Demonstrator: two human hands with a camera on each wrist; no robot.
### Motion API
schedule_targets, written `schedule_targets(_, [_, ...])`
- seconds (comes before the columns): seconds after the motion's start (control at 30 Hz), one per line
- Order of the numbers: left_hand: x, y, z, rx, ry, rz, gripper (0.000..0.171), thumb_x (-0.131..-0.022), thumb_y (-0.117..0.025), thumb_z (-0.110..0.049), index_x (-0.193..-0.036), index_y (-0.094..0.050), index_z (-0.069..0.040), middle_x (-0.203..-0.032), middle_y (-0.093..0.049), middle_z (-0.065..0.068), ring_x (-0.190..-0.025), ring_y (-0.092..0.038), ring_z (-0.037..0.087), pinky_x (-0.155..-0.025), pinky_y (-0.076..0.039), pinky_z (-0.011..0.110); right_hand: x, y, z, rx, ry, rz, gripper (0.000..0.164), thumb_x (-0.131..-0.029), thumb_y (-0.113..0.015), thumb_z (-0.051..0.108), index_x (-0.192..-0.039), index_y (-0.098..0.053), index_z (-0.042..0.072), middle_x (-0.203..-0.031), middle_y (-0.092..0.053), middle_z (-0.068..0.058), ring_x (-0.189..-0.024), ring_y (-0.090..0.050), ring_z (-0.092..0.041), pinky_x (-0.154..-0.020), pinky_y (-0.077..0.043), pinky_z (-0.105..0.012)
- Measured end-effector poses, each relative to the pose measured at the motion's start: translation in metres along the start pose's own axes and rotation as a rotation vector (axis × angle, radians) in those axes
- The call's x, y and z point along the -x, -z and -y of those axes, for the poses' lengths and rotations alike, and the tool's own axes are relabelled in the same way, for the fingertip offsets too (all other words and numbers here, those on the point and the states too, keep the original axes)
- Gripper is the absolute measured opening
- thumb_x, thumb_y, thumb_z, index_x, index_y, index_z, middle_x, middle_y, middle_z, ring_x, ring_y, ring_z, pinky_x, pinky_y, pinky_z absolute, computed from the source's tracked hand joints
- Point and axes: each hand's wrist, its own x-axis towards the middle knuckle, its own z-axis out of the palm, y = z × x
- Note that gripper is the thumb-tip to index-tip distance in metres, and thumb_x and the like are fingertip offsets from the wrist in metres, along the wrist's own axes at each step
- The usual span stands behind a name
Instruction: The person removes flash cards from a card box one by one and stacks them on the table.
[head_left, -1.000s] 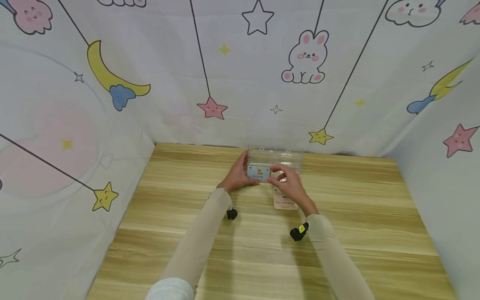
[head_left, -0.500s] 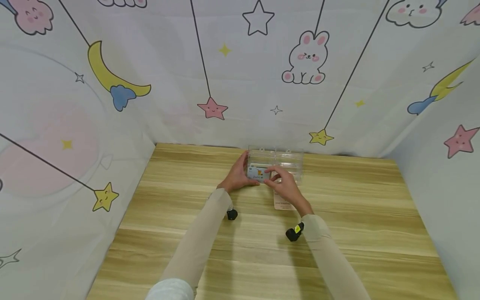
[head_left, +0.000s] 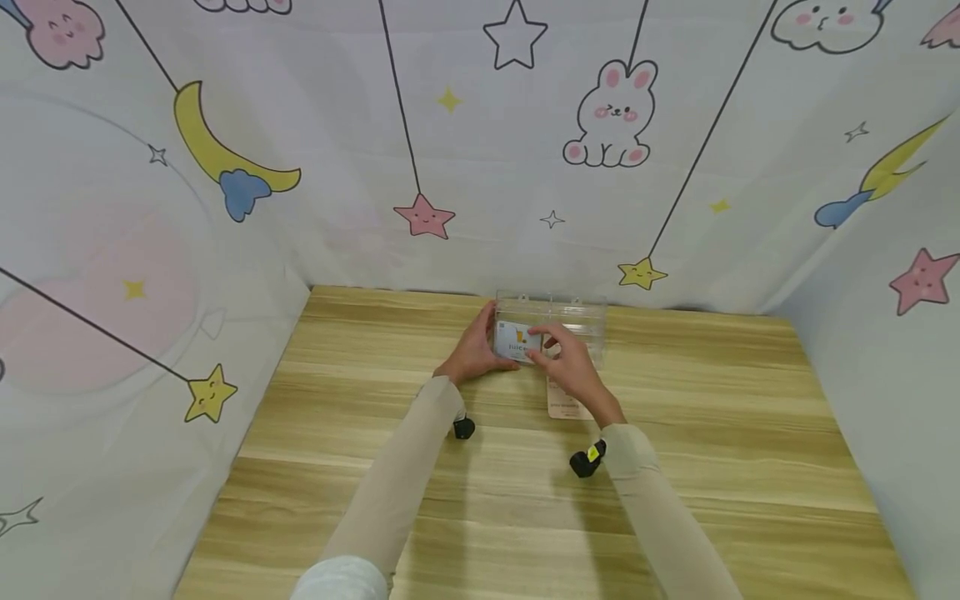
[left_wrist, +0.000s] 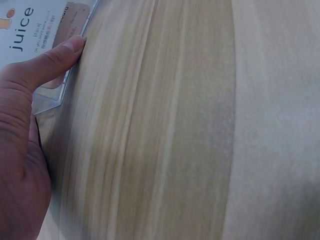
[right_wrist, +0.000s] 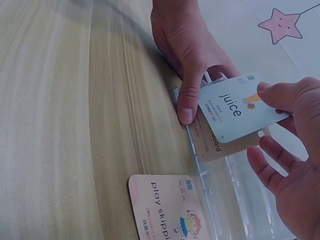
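Observation:
My left hand [head_left: 472,350] grips the left end of a clear plastic box with compartments [head_left: 588,335], its thumb lying over the box's near edge in the left wrist view. Between thumb and finger, my right hand [right_wrist: 302,145] pinches a pale blue "juice" card [right_wrist: 227,115] at one edge. That card is tilted over the left part of the box. Under it, in the box, lies a tan card [right_wrist: 202,142], mostly covered, with only the end of its word readable. A pink "play skipping" card [right_wrist: 167,207] lies flat on the table near the box, partly cut off in the right wrist view.
The box stands at the far edge of the wood-grain table [head_left: 510,500], close to a white cloth backdrop [head_left: 495,142] with printed stars and a rabbit. More white cloth hangs at both sides. A black wrist camera [head_left: 587,460] hangs at each wrist.
My right hand has shifted slightly left and its fingers now reach further over the juice card. The card has tilted and risen slightly. My left hand stays put on the box.

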Motion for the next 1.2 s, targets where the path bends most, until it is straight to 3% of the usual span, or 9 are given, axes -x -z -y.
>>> schedule_targets(0.47, [-0.003,0.000,-0.002,0.061,-0.018,0.000,0.127,-0.069,-0.096,-0.002,-0.165,-0.013,-0.011,-0.167,-0.027,0.015,-0.154,-0.028,0.025,-0.124,-0.026,0.027,0.000,0.013,0.009,-0.040,0.042,-0.080,0.038,-0.094,-0.078,0.006,-0.130,-0.068,0.006,-0.127,-0.065,-0.013,-0.103,-0.065,-0.030,-0.077,-0.062,-0.041])
schedule_targets(0.63, [-0.002,0.002,-0.004,0.004,0.030,0.001,0.131,-0.069,-0.099,-0.014,-0.166,-0.012,-0.016,-0.167,-0.030,0.011,-0.153,-0.031,0.023,-0.123,-0.028,0.026,0.003,0.018,0.009,-0.060,0.031,-0.077,0.041,-0.093,-0.078,0.003,-0.132,-0.067,0.006,-0.130,-0.064,-0.014,-0.100,-0.071,-0.032,-0.078,-0.065,-0.042])
schedule_targets(0.8, [-0.002,0.001,-0.002,-0.010,0.042,-0.001,0.135,-0.066,-0.102,-0.024,-0.166,-0.012,-0.017,-0.167,-0.028,0.011,-0.153,-0.029,0.022,-0.122,-0.028,0.024,0.010,0.024,0.008,-0.094,0.008,-0.063,0.043,-0.092,-0.078,-0.001,-0.133,-0.066,0.005,-0.130,-0.063,-0.014,-0.094,-0.073,-0.032,-0.072,-0.064,-0.034])
schedule_targets(0.93, [-0.003,0.001,-0.002,0.007,0.040,-0.001,0.135,-0.067,-0.101,-0.022,-0.166,-0.011,-0.014,-0.168,-0.026,0.013,-0.154,-0.028,0.022,-0.122,-0.028,0.024,0.016,0.029,0.003,-0.101,-0.019,-0.054,0.044,-0.092,-0.077,-0.002,-0.134,-0.065,0.005,-0.131,-0.061,-0.014,-0.092,-0.073,-0.032,-0.068,-0.063,-0.028])
schedule_targets(1.2, [0.000,0.000,-0.005,-0.015,0.063,0.006,0.133,-0.071,-0.099,-0.020,-0.167,-0.007,-0.015,-0.169,-0.023,0.011,-0.154,-0.026,0.021,-0.123,-0.028,0.024,0.033,0.037,-0.009,-0.077,-0.064,-0.051,0.046,-0.091,-0.079,0.000,-0.135,-0.064,0.006,-0.132,-0.060,-0.016,-0.089,-0.073,-0.032,-0.072,-0.064,-0.030])
